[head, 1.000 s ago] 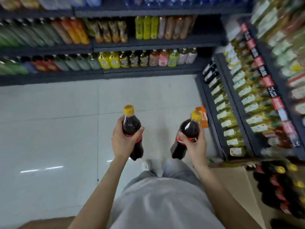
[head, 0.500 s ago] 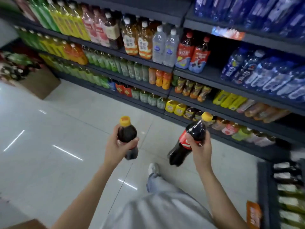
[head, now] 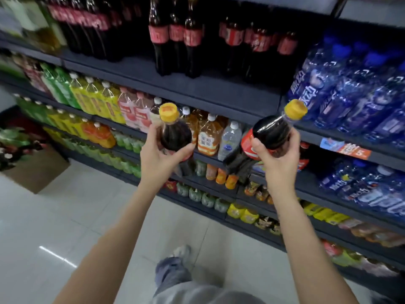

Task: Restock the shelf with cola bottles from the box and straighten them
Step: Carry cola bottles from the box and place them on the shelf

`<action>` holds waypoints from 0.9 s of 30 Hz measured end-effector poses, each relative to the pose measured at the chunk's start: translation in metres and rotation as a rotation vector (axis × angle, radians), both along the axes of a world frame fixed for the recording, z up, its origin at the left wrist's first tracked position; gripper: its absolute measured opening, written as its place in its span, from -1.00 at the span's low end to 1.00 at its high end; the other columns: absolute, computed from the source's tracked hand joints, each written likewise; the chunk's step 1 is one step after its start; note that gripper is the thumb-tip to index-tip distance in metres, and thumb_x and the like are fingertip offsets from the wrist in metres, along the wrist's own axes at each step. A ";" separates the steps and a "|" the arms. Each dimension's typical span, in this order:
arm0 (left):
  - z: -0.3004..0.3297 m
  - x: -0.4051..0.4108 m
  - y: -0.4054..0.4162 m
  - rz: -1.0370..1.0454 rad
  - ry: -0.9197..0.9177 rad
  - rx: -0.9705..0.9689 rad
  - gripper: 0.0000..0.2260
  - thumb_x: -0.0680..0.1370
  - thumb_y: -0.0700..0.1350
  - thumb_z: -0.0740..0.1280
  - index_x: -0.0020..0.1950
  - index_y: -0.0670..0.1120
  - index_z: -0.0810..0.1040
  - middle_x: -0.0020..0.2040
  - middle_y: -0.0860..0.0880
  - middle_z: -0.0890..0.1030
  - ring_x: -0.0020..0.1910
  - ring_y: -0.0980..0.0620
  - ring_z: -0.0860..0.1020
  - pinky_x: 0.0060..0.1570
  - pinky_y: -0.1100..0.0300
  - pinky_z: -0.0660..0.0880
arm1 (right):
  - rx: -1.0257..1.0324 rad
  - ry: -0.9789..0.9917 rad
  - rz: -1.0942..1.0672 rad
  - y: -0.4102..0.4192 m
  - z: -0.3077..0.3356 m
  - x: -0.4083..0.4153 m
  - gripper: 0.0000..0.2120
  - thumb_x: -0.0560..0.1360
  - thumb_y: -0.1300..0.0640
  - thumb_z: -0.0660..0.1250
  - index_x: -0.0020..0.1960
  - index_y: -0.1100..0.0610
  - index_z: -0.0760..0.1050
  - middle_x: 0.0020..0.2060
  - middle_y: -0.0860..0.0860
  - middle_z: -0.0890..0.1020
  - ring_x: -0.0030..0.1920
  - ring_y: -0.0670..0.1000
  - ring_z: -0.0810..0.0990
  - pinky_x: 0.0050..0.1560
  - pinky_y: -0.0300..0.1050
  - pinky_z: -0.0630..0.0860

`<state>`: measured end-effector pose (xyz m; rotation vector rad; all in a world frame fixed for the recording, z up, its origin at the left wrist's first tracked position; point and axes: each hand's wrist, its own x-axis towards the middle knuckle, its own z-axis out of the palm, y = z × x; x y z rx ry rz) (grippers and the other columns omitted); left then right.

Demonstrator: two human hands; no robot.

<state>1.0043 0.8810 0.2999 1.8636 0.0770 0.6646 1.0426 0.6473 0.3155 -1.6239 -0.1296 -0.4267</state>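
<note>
The left hand (head: 158,160) holds 1 cola bottle (head: 175,136) and the right hand (head: 279,164) holds another cola bottle (head: 266,137). Both bottles are up in front of the shelf (head: 197,88), not on it.

I see a pale tiled floor (head: 72,218) with thin grout lines and short bright streaks of overhead light reflected on it at the lower left. Dark grey shelving (head: 197,88) runs across my view in several tiers, slanting down to the right. A cardboard carton (head: 32,172) sits on the floor at the left, against the shelving's low end. On one shelf edge at the right hangs an orange and blue price tag (head: 346,149). The edges of my view are blurred.
</note>
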 end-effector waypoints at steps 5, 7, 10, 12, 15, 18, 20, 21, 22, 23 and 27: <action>0.039 0.116 0.024 -0.127 -0.099 0.000 -0.38 0.35 0.13 0.51 0.27 -0.12 0.37 0.15 -0.02 0.53 0.19 0.05 0.51 0.19 0.02 0.47 | -0.002 -0.115 -0.245 0.039 0.034 0.088 -0.42 0.37 0.19 0.51 0.29 0.14 0.31 0.16 0.00 0.49 0.15 -0.17 0.50 0.13 -0.44 0.36; 0.054 0.153 0.022 -0.170 -0.126 0.002 -0.39 0.36 0.11 0.51 0.29 -0.07 0.37 0.16 0.05 0.53 0.19 0.13 0.49 0.20 0.15 0.45 | -0.037 -0.143 -0.303 0.046 0.045 0.120 -0.44 0.37 0.21 0.51 0.26 0.12 0.31 0.14 0.00 0.48 0.09 -0.34 0.47 0.11 -0.48 0.34; 0.068 0.202 0.008 -0.231 -0.153 -0.019 -0.41 0.36 0.05 0.53 0.30 -0.02 0.37 0.13 0.17 0.52 0.14 0.29 0.46 0.15 0.44 0.38 | -0.080 -0.144 -0.369 0.045 0.056 0.165 -0.40 0.32 0.09 0.54 0.26 0.16 0.35 0.12 0.02 0.53 0.08 -0.24 0.52 0.12 -0.39 0.39; 0.073 0.229 -0.007 -0.256 -0.164 -0.035 -0.40 0.34 0.07 0.54 0.30 0.01 0.40 0.08 0.28 0.50 0.12 0.33 0.45 0.10 0.52 0.33 | -0.124 -0.135 -0.400 0.040 0.058 0.188 -0.36 0.31 0.08 0.54 0.28 0.21 0.35 0.09 -0.01 0.55 0.04 -0.26 0.53 0.11 -0.40 0.40; 0.076 0.263 -0.028 -0.279 -0.133 -0.053 -0.37 0.33 0.12 0.53 0.33 0.07 0.40 0.12 0.27 0.52 0.18 0.20 0.49 0.13 0.36 0.35 | -0.174 -0.092 -0.444 0.036 0.058 0.215 -0.44 0.35 0.19 0.54 0.24 0.20 0.35 -0.02 -0.17 0.51 -0.08 -0.45 0.49 -0.06 -0.59 0.34; 0.073 0.289 -0.044 -0.279 -0.076 -0.075 -0.34 0.34 0.15 0.51 0.37 0.05 0.38 0.23 0.12 0.56 0.25 0.10 0.48 0.19 0.26 0.36 | -0.207 -0.072 -0.493 0.033 0.058 0.231 -0.37 0.36 0.11 0.53 0.32 0.17 0.32 0.00 -0.15 0.54 0.01 -0.22 0.53 -0.06 -0.59 0.34; 0.069 0.302 -0.053 -0.275 -0.053 -0.080 -0.31 0.34 0.18 0.50 0.39 0.02 0.37 0.25 0.06 0.56 0.26 0.06 0.49 0.23 0.17 0.38 | -0.245 -0.046 -0.496 0.029 0.054 0.239 -0.33 0.38 0.07 0.51 0.37 0.16 0.26 0.13 -0.02 0.56 0.12 -0.08 0.55 0.07 -0.44 0.43; 0.068 0.308 -0.056 -0.273 -0.051 -0.080 -0.30 0.34 0.20 0.49 0.40 0.04 0.36 0.25 0.06 0.56 0.26 0.05 0.49 0.22 0.17 0.38 | -0.284 -0.034 -0.494 0.027 0.051 0.241 -0.29 0.38 0.06 0.51 0.40 0.15 0.22 0.19 0.02 0.55 0.18 -0.05 0.54 0.17 -0.33 0.44; 0.068 0.313 -0.059 -0.277 -0.057 -0.076 -0.29 0.34 0.21 0.48 0.41 0.06 0.33 0.25 0.06 0.56 0.26 0.05 0.49 0.20 0.15 0.39 | -0.329 -0.018 -0.487 0.025 0.045 0.242 -0.23 0.38 0.06 0.51 0.44 0.13 0.16 0.26 0.05 0.52 0.24 -0.03 0.50 0.25 -0.25 0.41; 0.065 0.319 -0.062 -0.297 -0.062 -0.067 -0.27 0.35 0.22 0.47 0.44 0.08 0.29 0.27 0.06 0.55 0.26 0.05 0.49 0.19 0.13 0.40 | -0.381 0.006 -0.479 0.023 0.037 0.243 -0.15 0.37 0.08 0.52 0.49 0.12 0.09 0.33 0.06 0.46 0.31 -0.02 0.45 0.32 -0.21 0.36; 0.035 0.337 -0.060 -0.435 -0.037 0.114 -0.20 0.38 0.21 0.45 0.50 0.09 0.13 0.36 0.07 0.47 0.31 0.07 0.44 0.18 0.06 0.45 | -0.470 0.080 -0.517 0.020 0.000 0.244 -0.06 0.38 0.09 0.51 0.55 0.06 -0.02 0.47 0.02 0.29 0.46 0.00 0.27 0.44 0.01 0.26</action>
